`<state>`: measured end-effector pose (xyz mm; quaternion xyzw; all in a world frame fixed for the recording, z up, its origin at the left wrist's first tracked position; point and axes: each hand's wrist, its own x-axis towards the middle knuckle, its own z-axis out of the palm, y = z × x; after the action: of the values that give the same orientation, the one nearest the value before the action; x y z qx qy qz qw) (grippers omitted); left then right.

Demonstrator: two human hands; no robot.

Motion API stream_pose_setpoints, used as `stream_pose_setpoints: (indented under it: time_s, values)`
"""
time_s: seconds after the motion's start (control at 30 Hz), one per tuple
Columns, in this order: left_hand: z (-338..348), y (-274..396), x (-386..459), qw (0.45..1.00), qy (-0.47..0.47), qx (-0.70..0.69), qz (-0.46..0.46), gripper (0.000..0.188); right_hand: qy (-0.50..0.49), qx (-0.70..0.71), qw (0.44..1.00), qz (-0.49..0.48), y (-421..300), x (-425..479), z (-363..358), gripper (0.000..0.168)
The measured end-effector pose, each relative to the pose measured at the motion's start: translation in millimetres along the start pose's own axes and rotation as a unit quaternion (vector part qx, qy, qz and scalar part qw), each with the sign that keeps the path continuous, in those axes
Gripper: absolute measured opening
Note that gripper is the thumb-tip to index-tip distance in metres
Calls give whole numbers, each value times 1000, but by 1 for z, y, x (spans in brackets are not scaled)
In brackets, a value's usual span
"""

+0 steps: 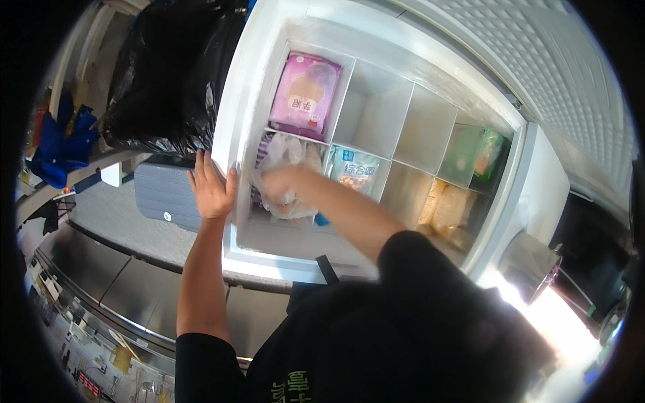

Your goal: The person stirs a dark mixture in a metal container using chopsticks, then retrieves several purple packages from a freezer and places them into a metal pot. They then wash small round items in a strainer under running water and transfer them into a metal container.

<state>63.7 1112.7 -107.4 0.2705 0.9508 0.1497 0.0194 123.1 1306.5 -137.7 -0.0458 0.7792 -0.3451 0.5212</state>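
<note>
My left hand (214,194) lies flat with spread fingers on the left rim of a white chest freezer (233,126), holding nothing. Inside the freezer, my right hand (289,186) is blurred and reaches into a front-left compartment, at a translucent plastic bag (292,206); whether its fingers grip the bag cannot be told. Purple-striped packaging (263,151) shows beside that bag. Behind it lies a pink-purple packet (306,95) in its own compartment. A light blue and white packet (355,169) sits in the compartment to the right, partly behind my right forearm.
White dividers (403,121) split the freezer. Green packaging (486,153) and yellowish bags (451,209) lie at its right. A black plastic bag (166,75) and a grey-blue lidded box (166,194) stand left of it. A metal container (526,264) is at the right.
</note>
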Motion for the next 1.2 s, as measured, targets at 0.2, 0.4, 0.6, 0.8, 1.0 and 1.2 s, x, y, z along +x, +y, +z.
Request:
stream_pose_setpoints:
  time_s: [0.2,0.4,0.6,0.8,1.0,1.2]
  values:
    - [-16,8,-8,999,-22,7,-29,74,399,316,852,125,141,39,-118,37]
    - [-15,8,7,998,-59,-4,-6,72,512,335,706,356,282,190,-84,74]
    - [-13,5,2,998,-62,3,-15,74,539,551,559,306,290,181,-73,61]
    - [-11,4,3,998,-60,11,-4,73,500,694,509,94,277,167,-54,61]
    - [-14,9,6,998,-52,17,1,73,518,711,457,135,273,163,-60,74]
    - [-9,5,8,999,-48,11,22,71,536,670,500,118,252,140,-52,80]
